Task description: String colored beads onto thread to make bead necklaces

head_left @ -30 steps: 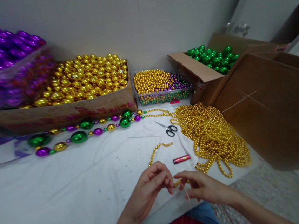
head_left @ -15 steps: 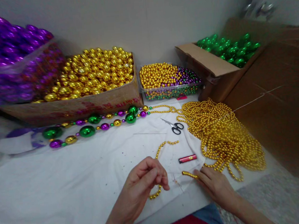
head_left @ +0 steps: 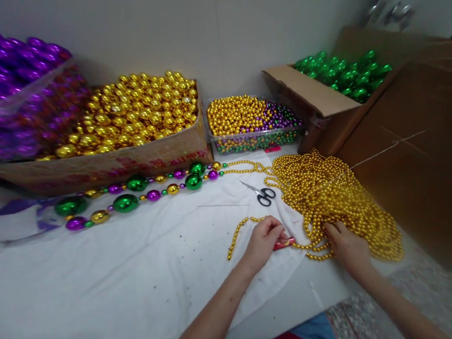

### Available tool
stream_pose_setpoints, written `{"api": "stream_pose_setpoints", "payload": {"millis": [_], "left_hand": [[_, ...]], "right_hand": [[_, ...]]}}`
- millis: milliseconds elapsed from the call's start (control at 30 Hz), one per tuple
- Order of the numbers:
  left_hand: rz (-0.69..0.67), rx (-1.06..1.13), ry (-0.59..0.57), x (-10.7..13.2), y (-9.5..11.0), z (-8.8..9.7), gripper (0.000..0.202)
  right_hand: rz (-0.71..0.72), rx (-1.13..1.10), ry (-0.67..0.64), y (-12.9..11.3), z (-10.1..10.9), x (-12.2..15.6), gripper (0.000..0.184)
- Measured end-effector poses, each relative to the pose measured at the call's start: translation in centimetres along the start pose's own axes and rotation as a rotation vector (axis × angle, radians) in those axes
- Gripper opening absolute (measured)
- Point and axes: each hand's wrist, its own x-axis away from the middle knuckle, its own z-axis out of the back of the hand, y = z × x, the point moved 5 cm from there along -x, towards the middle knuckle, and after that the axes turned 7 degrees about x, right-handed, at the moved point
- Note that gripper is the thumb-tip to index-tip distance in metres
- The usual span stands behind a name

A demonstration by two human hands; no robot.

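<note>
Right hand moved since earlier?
Yes: the right hand went right and forward, to the shiny gold bead heap, judged against the black-handled metal scissors.

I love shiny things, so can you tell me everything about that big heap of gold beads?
The heap of gold beads is a loose, tangled pile of small, round, shiny strung beads, metallic-looking. It lies on the table, beside a brown cardboard box. The right hand touches its near side, and some strands trail toward the left hand.

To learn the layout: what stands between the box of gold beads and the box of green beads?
A transparent tub of small gold, purple and green beads; head view shows it.
</note>
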Motion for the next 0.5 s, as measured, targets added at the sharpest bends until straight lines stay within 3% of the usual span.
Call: {"api": "stream_pose_setpoints", "payload": {"millis": [167,267,367,500], "left_hand": [[0.026,-0.022,0.083,-1.1,-1.8,1.3,0.011],[0.012,-0.018,0.07,-0.5,-1.1,1.2,0.011],[-0.006,-0.01,0.001,0.4,-0.1,0.2,0.014],[-0.054,-0.02,-0.125,1.4,0.8,-1.0,0.019]], "right_hand": [[-0.011,0.0,-0.015,2.3,-0.7,-0.5,0.025],[0.014,-0.018,-0.009,2.0,1.0,0.0,0.03],[0.101,-0.206,0.079,-1.1,4.5,0.7,0.046],[0.165,-0.784,0.114,-6.7,8.0,0.9,0.053]]}}
